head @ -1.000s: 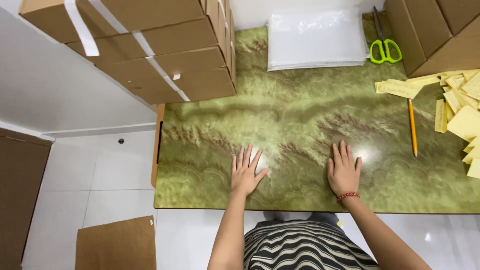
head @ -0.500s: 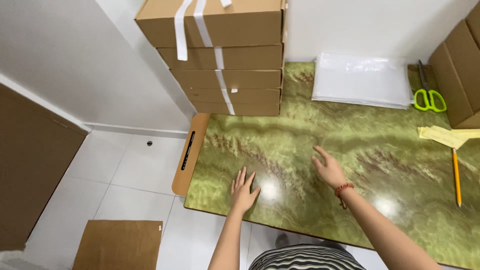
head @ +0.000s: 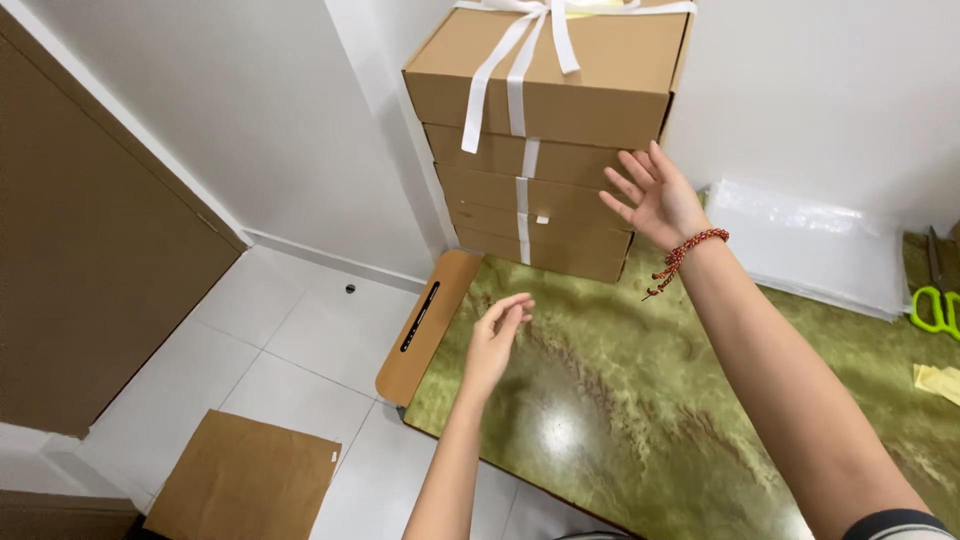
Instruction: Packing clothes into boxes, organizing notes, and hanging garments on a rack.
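A stack of several flat brown cardboard boxes (head: 545, 110) tied with white ribbon stands at the far left corner of a green marbled table (head: 640, 400). My right hand (head: 655, 195), with a red bead bracelet on the wrist, is raised with fingers spread, close to the right side of the stack and holding nothing. My left hand (head: 495, 340) hovers lower over the table's left part, fingers loosely apart and empty, a short way in front of the bottom box.
A pile of clear plastic sheets (head: 815, 245) lies at the back of the table, green-handled scissors (head: 935, 300) and yellow paper (head: 938, 382) at the right edge. A wooden board (head: 425, 325) juts out at the table's left end. Flat cardboard (head: 250, 480) lies on the white tile floor.
Both hands have lifted off the table and moved left toward the box stack. The view has turned left and up, so the boxes now fill the top centre.
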